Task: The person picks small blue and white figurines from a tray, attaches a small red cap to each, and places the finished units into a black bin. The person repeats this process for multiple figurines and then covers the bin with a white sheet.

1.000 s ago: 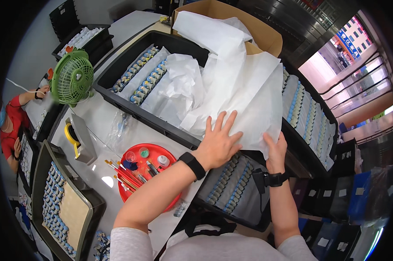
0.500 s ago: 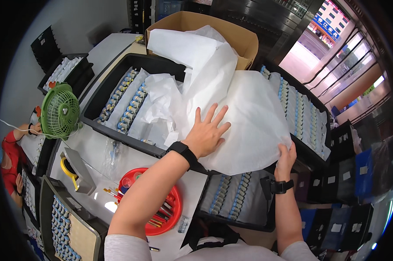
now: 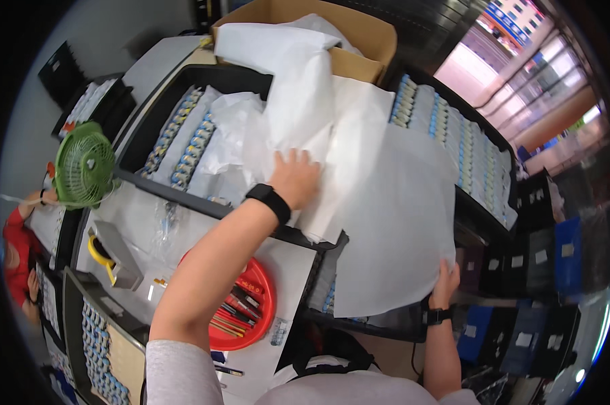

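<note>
My left hand [image 3: 295, 181] rests on the white sheets [image 3: 301, 101], its fingers spread though a little blurred. My right hand [image 3: 444, 285] is closed on the right edge of a thin white sheet [image 3: 396, 229], which hangs spread out across the middle. The sheets run back to a cardboard box [image 3: 365, 34] at the far side. Under them stands a black tray [image 3: 143, 172] with rows of small blue-and-cream figures [image 3: 195, 145] set between strips of white sheet. A nearer tray [image 3: 386, 327] is mostly hidden by the held sheet.
At the right stands another black tray [image 3: 484, 196] with rows of figures. A red round tub [image 3: 264, 310] of brushes and pens, a tape dispenser [image 3: 119, 260] and a green fan [image 3: 85, 165] are on the left. A person in a red sleeve [image 3: 18, 233] works at far left.
My right hand has drawn the sheet's edge down toward me, so it now hangs over the nearer tray. My left hand has shifted slightly left on the sheets.
</note>
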### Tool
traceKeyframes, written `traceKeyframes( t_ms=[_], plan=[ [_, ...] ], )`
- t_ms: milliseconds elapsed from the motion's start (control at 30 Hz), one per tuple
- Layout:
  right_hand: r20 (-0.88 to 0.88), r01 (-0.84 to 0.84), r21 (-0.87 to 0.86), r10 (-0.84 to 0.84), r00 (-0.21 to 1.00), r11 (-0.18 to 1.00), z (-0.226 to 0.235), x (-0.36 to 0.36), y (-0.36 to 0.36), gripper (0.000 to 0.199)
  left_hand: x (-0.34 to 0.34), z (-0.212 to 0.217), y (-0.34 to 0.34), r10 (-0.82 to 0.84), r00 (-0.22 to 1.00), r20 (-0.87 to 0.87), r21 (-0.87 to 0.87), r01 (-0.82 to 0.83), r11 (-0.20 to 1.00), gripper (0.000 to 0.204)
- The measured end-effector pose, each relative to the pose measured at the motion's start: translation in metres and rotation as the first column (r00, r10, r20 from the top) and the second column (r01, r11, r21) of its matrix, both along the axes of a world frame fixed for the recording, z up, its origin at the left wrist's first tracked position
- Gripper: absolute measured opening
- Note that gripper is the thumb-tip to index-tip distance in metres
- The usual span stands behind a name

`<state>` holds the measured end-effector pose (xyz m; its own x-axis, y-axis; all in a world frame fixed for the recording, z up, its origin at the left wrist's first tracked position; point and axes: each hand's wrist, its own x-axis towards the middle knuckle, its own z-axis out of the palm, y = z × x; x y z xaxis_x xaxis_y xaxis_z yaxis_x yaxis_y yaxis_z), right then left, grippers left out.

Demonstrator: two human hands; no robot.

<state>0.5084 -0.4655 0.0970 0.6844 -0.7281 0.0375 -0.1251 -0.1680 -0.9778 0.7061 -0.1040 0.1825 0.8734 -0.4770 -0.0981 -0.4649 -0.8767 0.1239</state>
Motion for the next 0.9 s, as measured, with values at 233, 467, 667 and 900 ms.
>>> traceKeyframes(
  t_ms=[233, 467, 667, 900],
  plan=[
    [-0.034, -0.007, 0.170, 0.013, 0.999, 0.985, -0.037, -0.055, -0.020, 0.032, -0.118, -0.003, -0.102, -0.349, 0.922, 0.167, -0.399, 0.387, 0.831, 0.047],
    [-0.151, 0.211, 0.108, -0.194, 0.969, 0.971, -0.089, -0.098, -0.088, 0.026, -0.185, -0.078, -0.160, -0.371, 0.887, -0.273, -0.332, 0.275, 0.902, 0.061],
    [-0.262, 0.202, 0.084, -0.174, 0.949, 0.976, -0.114, -0.162, -0.132, 0.028, -0.234, -0.137, -0.227, -0.280, 0.906, -0.318, -0.353, 0.161, 0.922, 0.068],
    [-0.453, 0.289, 0.207, -0.171, 0.875, 0.934, -0.132, -0.231, -0.160, 0.018, -0.266, -0.202, -0.334, -0.176, 0.931, -0.319, -0.354, 0.056, 0.934, 0.083]
  ],
)
